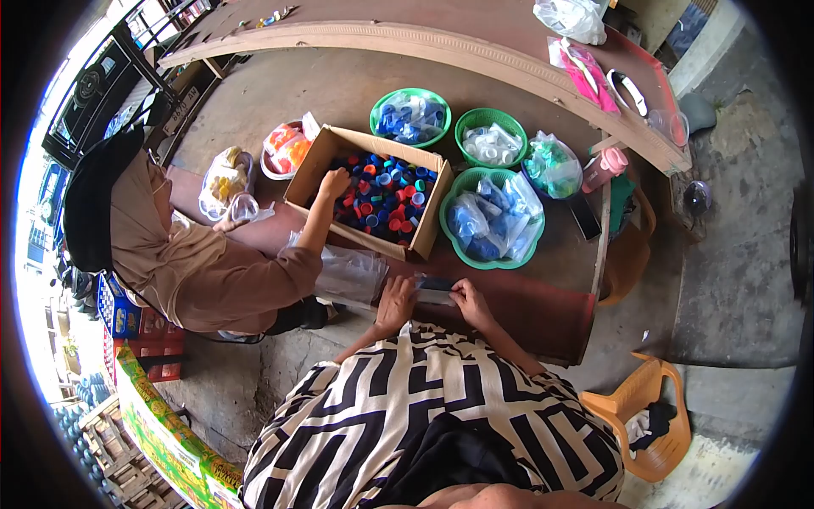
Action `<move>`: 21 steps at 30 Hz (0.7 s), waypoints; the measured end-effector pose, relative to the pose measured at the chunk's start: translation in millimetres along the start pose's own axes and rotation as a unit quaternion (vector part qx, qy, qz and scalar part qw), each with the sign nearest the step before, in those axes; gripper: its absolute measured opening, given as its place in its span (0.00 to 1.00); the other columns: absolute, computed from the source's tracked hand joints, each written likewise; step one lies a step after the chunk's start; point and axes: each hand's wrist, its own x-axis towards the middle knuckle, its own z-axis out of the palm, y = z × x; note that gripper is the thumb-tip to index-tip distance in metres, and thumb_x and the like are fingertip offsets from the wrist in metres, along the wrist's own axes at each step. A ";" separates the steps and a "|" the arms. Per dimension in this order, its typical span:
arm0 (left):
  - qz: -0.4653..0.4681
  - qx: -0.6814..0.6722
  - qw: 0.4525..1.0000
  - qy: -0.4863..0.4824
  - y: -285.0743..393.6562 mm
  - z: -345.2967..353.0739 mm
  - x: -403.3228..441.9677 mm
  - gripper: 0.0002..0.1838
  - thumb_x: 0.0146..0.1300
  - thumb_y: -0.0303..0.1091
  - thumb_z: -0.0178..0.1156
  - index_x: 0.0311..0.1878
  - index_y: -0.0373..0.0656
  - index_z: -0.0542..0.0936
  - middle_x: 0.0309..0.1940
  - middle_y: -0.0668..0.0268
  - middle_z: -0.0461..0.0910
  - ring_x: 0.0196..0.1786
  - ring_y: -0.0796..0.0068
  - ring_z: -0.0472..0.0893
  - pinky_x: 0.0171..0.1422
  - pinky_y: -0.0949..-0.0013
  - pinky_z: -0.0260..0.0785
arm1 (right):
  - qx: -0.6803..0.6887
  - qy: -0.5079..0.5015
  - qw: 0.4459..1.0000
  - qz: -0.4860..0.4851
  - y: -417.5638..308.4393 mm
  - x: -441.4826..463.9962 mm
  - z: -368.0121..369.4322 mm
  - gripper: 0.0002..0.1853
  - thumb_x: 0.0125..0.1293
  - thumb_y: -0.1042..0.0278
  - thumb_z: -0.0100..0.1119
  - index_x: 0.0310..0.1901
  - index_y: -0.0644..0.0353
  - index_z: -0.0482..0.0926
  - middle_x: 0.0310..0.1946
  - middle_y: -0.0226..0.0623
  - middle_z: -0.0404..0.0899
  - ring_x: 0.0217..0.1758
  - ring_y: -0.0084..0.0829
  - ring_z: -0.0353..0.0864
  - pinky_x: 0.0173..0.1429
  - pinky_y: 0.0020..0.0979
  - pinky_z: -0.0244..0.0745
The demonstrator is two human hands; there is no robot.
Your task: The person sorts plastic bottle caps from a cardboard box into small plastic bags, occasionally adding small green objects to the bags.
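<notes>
A small clear plastic bag is stretched between my two hands at the near edge of the table. My left hand grips its left end, and my right hand pinches the right end. Whatever bluish contents it may have are too small to make out. Just left of my left hand lies a stack of clear plastic bags. Beyond my hands stands an open cardboard box full of blue and red bottle caps.
To my left, a co-worker reaches into the box. Green baskets hold bagged caps, with bags of orange and yellow pieces farther left. A phone and pink bottle lie right; an orange chair stands behind.
</notes>
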 end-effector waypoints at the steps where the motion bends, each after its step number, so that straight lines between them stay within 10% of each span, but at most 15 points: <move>1: 0.063 0.005 0.998 -0.013 18.0 -18.1 2.6 0.23 0.55 0.35 0.63 0.56 0.45 0.73 0.51 0.57 0.75 0.52 0.52 0.73 0.56 0.54 0.65 | -0.027 0.021 0.999 -0.018 4.3 1.4 1.4 0.08 0.65 0.73 0.58 0.42 0.63 0.71 0.33 0.45 0.79 0.37 0.40 0.81 0.42 0.37 0.74; 5: 0.245 0.089 0.962 -0.075 27.7 -18.5 13.3 0.33 0.53 0.38 0.64 0.65 0.48 0.69 0.64 0.62 0.68 0.66 0.62 0.66 0.70 0.53 0.58 | -0.032 0.040 0.998 -0.036 12.7 6.7 1.6 0.08 0.66 0.74 0.58 0.42 0.63 0.70 0.31 0.43 0.79 0.34 0.34 0.81 0.40 0.34 0.74; 11: 0.251 0.107 0.958 -0.089 10.3 1.4 31.3 0.29 0.59 0.34 0.55 0.66 0.45 0.68 0.66 0.59 0.67 0.68 0.60 0.66 0.72 0.53 0.58 | -0.110 0.049 0.990 -0.067 2.6 12.1 -1.4 0.12 0.64 0.66 0.61 0.45 0.60 0.72 0.39 0.44 0.78 0.44 0.44 0.80 0.46 0.42 0.73; 14: 0.252 0.073 0.960 -0.103 5.0 0.9 41.3 0.29 0.59 0.33 0.55 0.66 0.42 0.68 0.66 0.57 0.67 0.68 0.58 0.67 0.72 0.56 0.59 | -0.261 -0.022 0.943 -0.206 -40.6 5.7 -15.1 0.33 0.53 0.61 0.70 0.61 0.58 0.71 0.59 0.42 0.69 0.59 0.44 0.71 0.62 0.43 0.68; 21: 0.200 -0.042 0.969 -0.139 2.1 -4.6 46.1 0.33 0.56 0.35 0.62 0.65 0.34 0.66 0.63 0.48 0.68 0.65 0.51 0.69 0.70 0.56 0.61 | -0.236 -0.060 0.952 -0.187 -23.4 23.8 -9.4 0.24 0.56 0.71 0.62 0.57 0.59 0.74 0.53 0.43 0.73 0.55 0.44 0.75 0.57 0.40 0.72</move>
